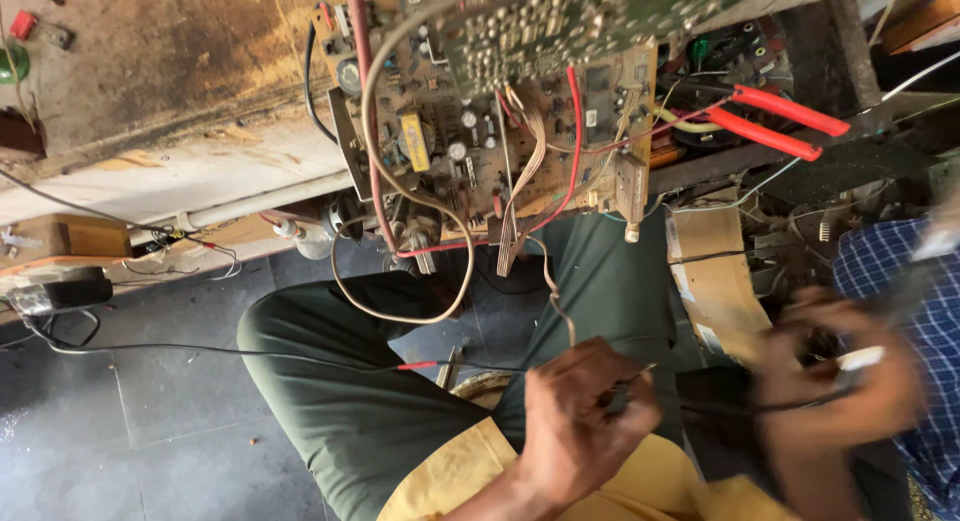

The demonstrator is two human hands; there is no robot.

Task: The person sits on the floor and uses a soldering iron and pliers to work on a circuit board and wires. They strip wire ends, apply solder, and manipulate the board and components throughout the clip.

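The left hand (580,421) pinches 1 thin metal probe tip (628,381), angled up toward the brown circuit board (500,151) overhead for access. The right hand (840,376), blurred, is closed around a black cable (800,403) with 1 white end.

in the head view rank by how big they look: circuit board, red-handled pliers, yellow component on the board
1. circuit board
2. red-handled pliers
3. yellow component

All three lie at a similar distance from the camera, so the order looks safe.
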